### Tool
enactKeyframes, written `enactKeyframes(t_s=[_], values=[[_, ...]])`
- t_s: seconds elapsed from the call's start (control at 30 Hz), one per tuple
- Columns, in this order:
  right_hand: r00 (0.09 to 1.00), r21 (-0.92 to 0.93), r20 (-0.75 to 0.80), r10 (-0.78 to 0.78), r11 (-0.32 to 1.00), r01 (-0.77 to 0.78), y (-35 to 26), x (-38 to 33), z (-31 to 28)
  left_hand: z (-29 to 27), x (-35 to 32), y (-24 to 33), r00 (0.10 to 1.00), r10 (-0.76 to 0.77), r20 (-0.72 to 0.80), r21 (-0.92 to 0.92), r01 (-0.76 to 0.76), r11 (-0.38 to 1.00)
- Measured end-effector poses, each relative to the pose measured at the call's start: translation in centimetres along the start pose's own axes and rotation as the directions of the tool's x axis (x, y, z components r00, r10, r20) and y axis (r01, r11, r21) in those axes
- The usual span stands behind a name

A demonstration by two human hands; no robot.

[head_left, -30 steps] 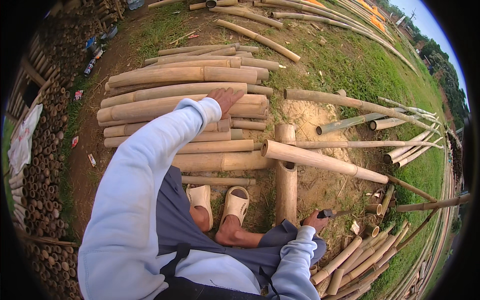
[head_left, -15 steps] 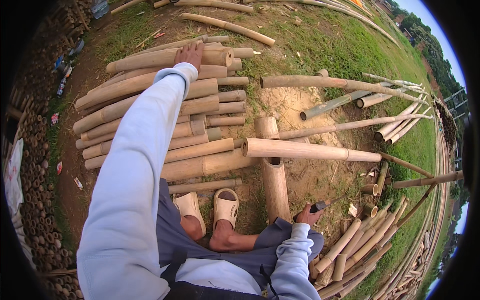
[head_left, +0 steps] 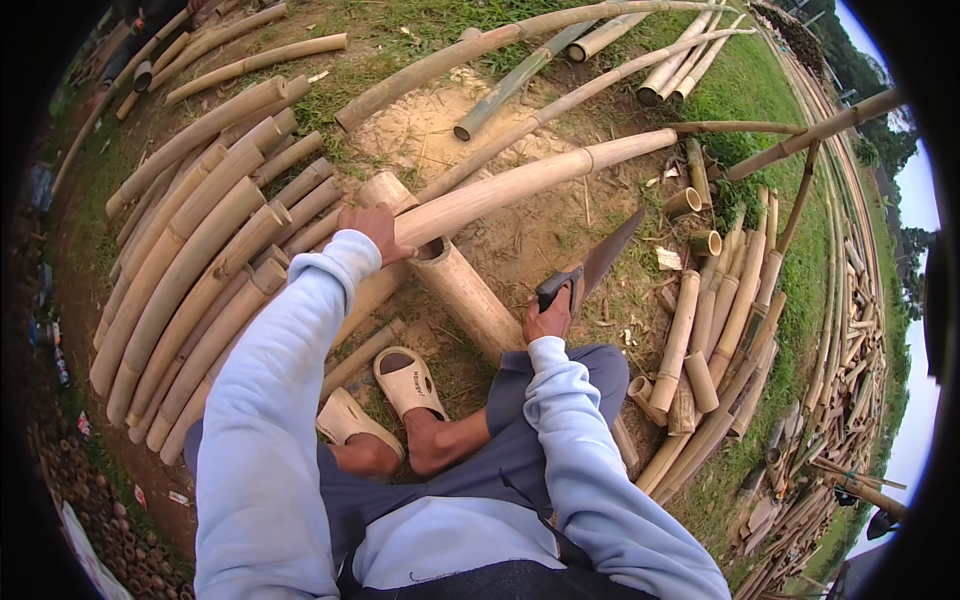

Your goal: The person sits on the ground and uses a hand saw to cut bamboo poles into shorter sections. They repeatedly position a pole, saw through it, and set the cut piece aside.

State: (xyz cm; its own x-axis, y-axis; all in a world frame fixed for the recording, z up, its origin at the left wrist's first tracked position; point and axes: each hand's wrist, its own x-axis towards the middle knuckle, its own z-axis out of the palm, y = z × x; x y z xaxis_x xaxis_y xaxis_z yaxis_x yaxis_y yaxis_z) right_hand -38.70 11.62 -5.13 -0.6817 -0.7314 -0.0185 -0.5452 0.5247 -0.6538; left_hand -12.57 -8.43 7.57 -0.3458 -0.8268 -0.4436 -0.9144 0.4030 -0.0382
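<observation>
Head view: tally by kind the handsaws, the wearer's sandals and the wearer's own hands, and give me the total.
Handsaw: 1
Beige slide sandals: 2
Hands: 2 (left hand, right hand)
Total: 5

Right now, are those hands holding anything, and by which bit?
The right grip holds the handsaw by its black handle. The left grip rests on the near end of the bamboo pole; whether it grasps it cannot be told.
</observation>
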Motion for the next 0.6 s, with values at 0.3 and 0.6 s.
enactKeyframes(t_s=[0.3,0.6], values=[[0.968,-0.14,0.248,0.026,0.99,0.01,-0.3,-0.4,1.0,6.1,-0.9,-2.1,0.985,-0.045,-0.164,-0.01,0.044,0.999],[0.98,-0.078,0.096,-0.173,0.98,0.181,2.3,0.2,0.9,4.0,-12.2,-12.3,0.994,0.0,-0.11,0.152,0.016,0.988]])
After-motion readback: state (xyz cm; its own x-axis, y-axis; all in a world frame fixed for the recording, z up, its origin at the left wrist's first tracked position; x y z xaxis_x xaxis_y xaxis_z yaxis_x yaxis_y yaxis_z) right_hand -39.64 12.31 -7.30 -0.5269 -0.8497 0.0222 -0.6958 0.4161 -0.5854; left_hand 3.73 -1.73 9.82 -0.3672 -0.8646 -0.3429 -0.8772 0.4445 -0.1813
